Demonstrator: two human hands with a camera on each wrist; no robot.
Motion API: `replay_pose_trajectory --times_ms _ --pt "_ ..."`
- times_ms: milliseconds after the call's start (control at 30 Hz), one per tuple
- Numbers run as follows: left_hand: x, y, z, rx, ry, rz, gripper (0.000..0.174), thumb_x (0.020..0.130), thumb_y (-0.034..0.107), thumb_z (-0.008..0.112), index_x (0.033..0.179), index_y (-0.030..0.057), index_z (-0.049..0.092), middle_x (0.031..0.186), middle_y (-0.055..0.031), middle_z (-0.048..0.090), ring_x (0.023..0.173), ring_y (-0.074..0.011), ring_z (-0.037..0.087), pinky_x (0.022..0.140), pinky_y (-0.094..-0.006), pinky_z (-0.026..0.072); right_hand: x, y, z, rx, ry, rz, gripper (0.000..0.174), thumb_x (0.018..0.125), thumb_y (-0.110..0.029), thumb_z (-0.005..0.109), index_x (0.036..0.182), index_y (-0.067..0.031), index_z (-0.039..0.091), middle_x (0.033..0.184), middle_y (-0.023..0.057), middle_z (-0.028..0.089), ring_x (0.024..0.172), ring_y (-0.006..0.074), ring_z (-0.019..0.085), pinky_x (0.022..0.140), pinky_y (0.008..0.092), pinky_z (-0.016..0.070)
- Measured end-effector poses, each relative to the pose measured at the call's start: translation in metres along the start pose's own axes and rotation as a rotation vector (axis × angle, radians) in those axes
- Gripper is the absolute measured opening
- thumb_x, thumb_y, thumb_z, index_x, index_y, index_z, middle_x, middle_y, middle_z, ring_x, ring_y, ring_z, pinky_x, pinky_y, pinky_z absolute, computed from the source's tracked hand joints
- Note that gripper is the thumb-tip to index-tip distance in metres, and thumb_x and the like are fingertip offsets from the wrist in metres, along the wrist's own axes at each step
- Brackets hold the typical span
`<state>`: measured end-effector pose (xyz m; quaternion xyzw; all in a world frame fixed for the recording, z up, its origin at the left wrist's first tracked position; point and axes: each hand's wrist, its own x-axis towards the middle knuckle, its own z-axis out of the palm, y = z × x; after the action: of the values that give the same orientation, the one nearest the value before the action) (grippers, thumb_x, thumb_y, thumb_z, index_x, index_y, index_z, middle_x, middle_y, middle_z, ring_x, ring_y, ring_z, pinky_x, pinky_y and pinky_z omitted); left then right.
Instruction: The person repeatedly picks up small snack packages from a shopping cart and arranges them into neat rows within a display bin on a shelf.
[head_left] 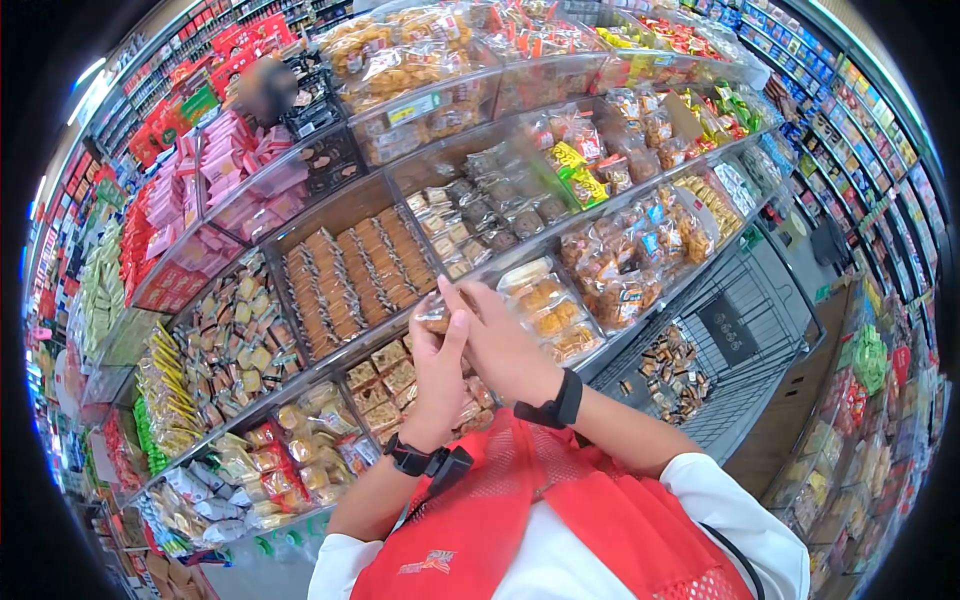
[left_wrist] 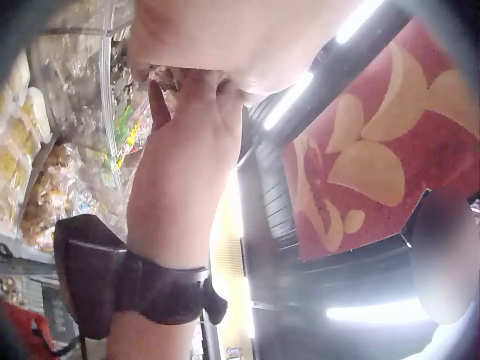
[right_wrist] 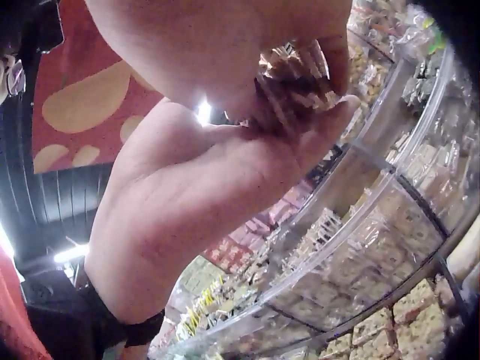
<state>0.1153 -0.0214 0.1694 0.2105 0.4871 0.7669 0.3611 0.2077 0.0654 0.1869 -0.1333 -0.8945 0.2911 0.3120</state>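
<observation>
I held some shiny wrapped snacks (right_wrist: 298,75) in my left hand (head_left: 438,375), fingers bent around them, in the middle of the head view. My right hand (head_left: 510,345) lay over them and hid most; I couldn't tell if it gripped too. The writing on my red vest (head_left: 465,545), bottom middle, was too small to read. Brown cakes (head_left: 350,275) sat left of middle, and a grey cart (head_left: 775,290) stood at the right with little packets (head_left: 670,375) inside.

My held packet (right_wrist: 296,82) is brown with paler streaks. My vest (head_left: 590,500) is mesh-patterned red, sleeves (head_left: 740,515) white, wristbands (head_left: 562,400) black. From the grey-striped brown packets (head_left: 355,275): pink packets (head_left: 235,150), upper left; yellow packets (head_left: 172,378), lower left; grey grid-patterned cart (head_left: 757,385), right.
</observation>
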Motion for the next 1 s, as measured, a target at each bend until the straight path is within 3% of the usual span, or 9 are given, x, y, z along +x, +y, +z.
replay_pose_trajectory --times_ms 167,233,333,467,567,733,867,900,1000 --pt "0.013 0.014 -0.028 -0.117 0.072 0.042 0.042 0.107 0.015 0.062 0.143 0.0026 0.044 0.128 -0.0095 0.063 0.112 -0.0185 0.066 0.094 -0.0348 0.0564 0.033 -0.015 0.008 0.263 0.089 -0.024 0.079 0.085 -0.004 0.074 0.157 -0.0044 0.041 0.137 0.0231 0.054 0.127 0.0428 0.054 0.109 0.0472 0.0457" --pt "0.017 0.025 -0.033 -0.176 0.087 0.046 0.043 0.104 0.009 0.064 0.141 0.0010 0.045 0.126 -0.0110 0.064 0.109 -0.0207 0.068 0.090 -0.0358 0.0593 0.041 -0.012 0.014 0.150 0.084 -0.111 0.075 0.083 -0.003 0.077 0.152 -0.0059 0.048 0.135 0.0196 0.056 0.122 0.0401 0.058 0.105 0.0455 0.0493" --pt "0.026 0.036 -0.047 -0.290 0.074 -0.029 0.049 0.099 0.006 0.071 0.142 0.0037 0.047 0.116 -0.0066 0.066 0.104 -0.0141 0.065 0.082 -0.0292 0.0541 0.051 -0.015 0.018 0.126 0.029 -0.157 0.069 0.081 -0.004 0.079 0.146 -0.0086 0.055 0.134 0.0173 0.058 0.120 0.0378 0.060 0.100 0.0442 0.0530" --pt "0.034 0.036 -0.061 -0.182 0.079 -0.009 0.044 0.097 0.006 0.074 0.135 0.0025 0.053 0.111 -0.0055 0.068 0.097 -0.0136 0.067 0.078 -0.0273 0.0550 0.055 -0.019 0.028 0.116 -0.002 -0.146 0.065 0.080 -0.003 0.079 0.141 -0.0114 0.058 0.134 0.0169 0.059 0.120 0.0363 0.061 0.098 0.0427 0.0546" --pt "0.045 0.032 -0.074 -0.058 0.111 0.028 0.039 0.096 0.006 0.075 0.130 0.0016 0.057 0.106 -0.0039 0.069 0.090 -0.0122 0.068 0.072 -0.0251 0.0549 0.059 -0.030 0.040 0.131 0.029 0.012 0.062 0.080 -0.006 0.080 0.139 -0.0104 0.059 0.132 0.0146 0.060 0.120 0.0370 0.060 0.099 0.0431 0.0540" --pt "0.076 0.036 -0.094 0.038 0.267 0.099 0.035 0.096 0.005 0.075 0.127 0.0011 0.058 0.102 -0.0026 0.069 0.086 -0.0100 0.068 0.069 -0.0225 0.0537 0.094 -0.025 0.064 -0.042 0.000 -0.048 0.055 0.080 -0.010 0.079 0.131 -0.0025 0.060 0.124 0.0164 0.065 0.119 0.0388 0.061 0.098 0.0453 0.0529" --pt "0.125 0.036 -0.137 0.115 0.218 0.025 0.054 0.100 0.031 0.075 0.137 -0.0025 0.055 0.131 -0.0141 0.059 0.110 -0.0174 0.064 0.087 -0.0326 0.0551 0.145 -0.014 0.079 -0.120 -0.120 0.104 0.047 0.082 -0.025 0.080 0.121 -0.0045 0.064 0.112 0.0157 0.070 0.103 0.0373 0.069 0.086 0.0463 0.0567" --pt "0.146 0.030 -0.162 0.325 0.168 0.102 0.071 0.100 0.047 0.070 0.143 -0.0057 0.051 0.145 -0.0215 0.050 0.128 -0.0278 0.057 0.102 -0.0401 0.0506 0.159 0.009 0.094 -0.153 -0.057 0.039 0.043 0.082 -0.030 0.080 0.114 -0.0054 0.066 0.107 0.0163 0.071 0.094 0.0373 0.072 0.082 0.0478 0.0580" --pt "0.168 0.057 -0.193 1.035 0.037 0.313 0.075 0.099 0.047 0.069 0.145 -0.0091 0.048 0.148 -0.0278 0.048 0.137 -0.0387 0.052 0.112 -0.0434 0.0446 0.204 0.043 0.108 -0.325 -0.106 -0.042 0.045 0.080 -0.030 0.080 0.114 -0.0037 0.067 0.103 0.0154 0.072 0.099 0.0373 0.070 0.085 0.0467 0.0575"
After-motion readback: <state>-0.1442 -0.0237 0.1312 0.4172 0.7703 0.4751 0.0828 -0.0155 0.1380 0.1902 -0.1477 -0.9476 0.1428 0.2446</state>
